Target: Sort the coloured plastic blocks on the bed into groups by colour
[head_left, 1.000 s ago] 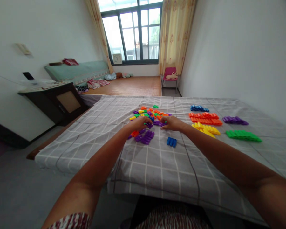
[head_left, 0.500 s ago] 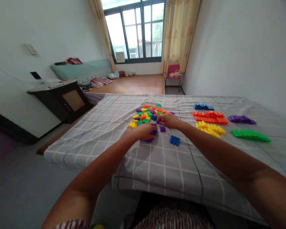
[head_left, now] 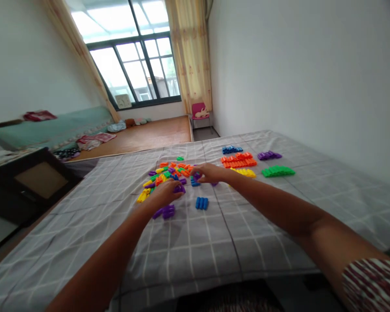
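My left hand point(head_left: 165, 193) is closed on a purple plastic piece point(head_left: 180, 189) between thumb and fingers. Across from it, my right hand point(head_left: 209, 173) pinches another purple piece point(head_left: 196, 176), partly hidden by the fingers. Just under that hand lies a blue piece point(head_left: 195, 183). Nearer to me, a few joined purple pieces point(head_left: 168, 211) rest on the cloth below my left hand. A joined blue row point(head_left: 201, 203) lies to their right. Beyond both hands spreads a loose mixed heap point(head_left: 164, 170) of orange, yellow, green, blue and purple pieces.
Sorted by colour on the right are a blue group point(head_left: 232, 150), orange rows point(head_left: 238, 160), yellow pieces point(head_left: 245, 172) partly behind my right arm, a purple row point(head_left: 269, 155) and a green row point(head_left: 278, 171). A grey checked cloth point(head_left: 188, 242) covers the surface.
My left hand has lifted off the purple pieces near me, uncovering them, and now holds a purple piece. My right hand now holds a purple piece too. The view has swung right.
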`<state>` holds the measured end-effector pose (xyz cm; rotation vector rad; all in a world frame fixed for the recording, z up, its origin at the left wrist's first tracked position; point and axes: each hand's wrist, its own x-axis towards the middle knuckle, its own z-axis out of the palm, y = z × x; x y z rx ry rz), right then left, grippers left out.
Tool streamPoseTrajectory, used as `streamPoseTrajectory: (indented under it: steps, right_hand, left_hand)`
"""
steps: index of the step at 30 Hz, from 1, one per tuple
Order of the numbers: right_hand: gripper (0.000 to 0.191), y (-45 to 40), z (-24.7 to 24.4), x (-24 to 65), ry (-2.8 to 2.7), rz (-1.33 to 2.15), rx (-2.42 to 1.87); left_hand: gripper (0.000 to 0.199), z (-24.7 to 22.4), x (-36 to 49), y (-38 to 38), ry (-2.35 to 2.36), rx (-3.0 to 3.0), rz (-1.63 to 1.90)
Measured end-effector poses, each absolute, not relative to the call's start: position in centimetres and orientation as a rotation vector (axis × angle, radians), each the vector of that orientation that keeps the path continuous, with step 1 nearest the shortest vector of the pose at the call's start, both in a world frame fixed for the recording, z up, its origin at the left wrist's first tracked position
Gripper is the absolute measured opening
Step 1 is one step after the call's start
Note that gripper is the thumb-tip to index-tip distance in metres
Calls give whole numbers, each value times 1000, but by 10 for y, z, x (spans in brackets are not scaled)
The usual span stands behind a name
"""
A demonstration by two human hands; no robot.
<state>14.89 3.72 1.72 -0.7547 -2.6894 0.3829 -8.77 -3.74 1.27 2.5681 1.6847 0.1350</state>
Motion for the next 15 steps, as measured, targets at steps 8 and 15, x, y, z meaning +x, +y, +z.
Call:
streamPoseTrajectory:
  steps: [8, 15]
  right_hand:
    - [40, 103, 37, 357, -2082, 490, -1231]
    - [40, 136, -10, 520, -1734, 353, -1714]
  left_hand:
    - [38, 29, -31, 2, 1610, 2567, 360]
    - [36, 32, 51, 33, 1372, 2597, 465]
